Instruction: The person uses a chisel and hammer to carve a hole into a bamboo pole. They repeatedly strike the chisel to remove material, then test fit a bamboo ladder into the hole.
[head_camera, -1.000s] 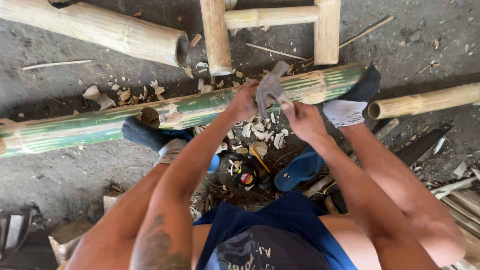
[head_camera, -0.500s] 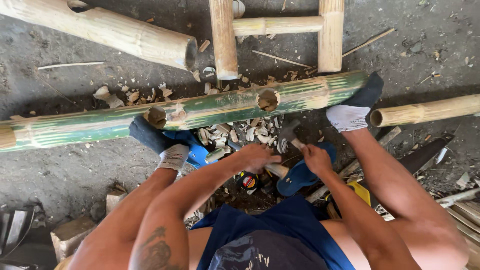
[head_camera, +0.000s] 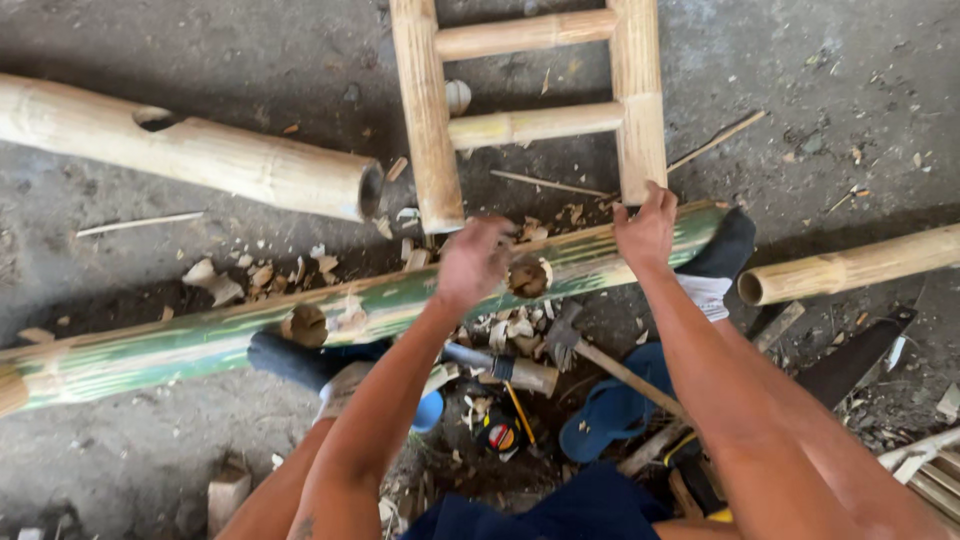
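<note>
A long green bamboo pole (head_camera: 200, 340) lies across the ground with two round holes cut in it, one (head_camera: 527, 277) beside my left hand. My left hand (head_camera: 470, 262), blurred, hovers over the pole with nothing in it. My right hand (head_camera: 648, 228) is spread at the foot of the right leg of a pale bamboo frame (head_camera: 425, 130), just above the pole. A hatchet (head_camera: 562, 338) lies on the ground below the pole. My socked feet (head_camera: 300, 360) (head_camera: 715, 262) press against the pole.
A thick pale bamboo pole (head_camera: 200, 150) lies at the upper left, another (head_camera: 850, 265) at the right. Wood chips (head_camera: 250, 275) litter the ground. A short bamboo piece (head_camera: 520, 372), a tape measure (head_camera: 497, 435), a blue sandal (head_camera: 610, 410) and a saw blade (head_camera: 850, 360) lie near my legs.
A second ago both hands held the hatchet at the pole's hole. They lowered it, and now it lies on the ground while both hands have moved up to the pole and frame.
</note>
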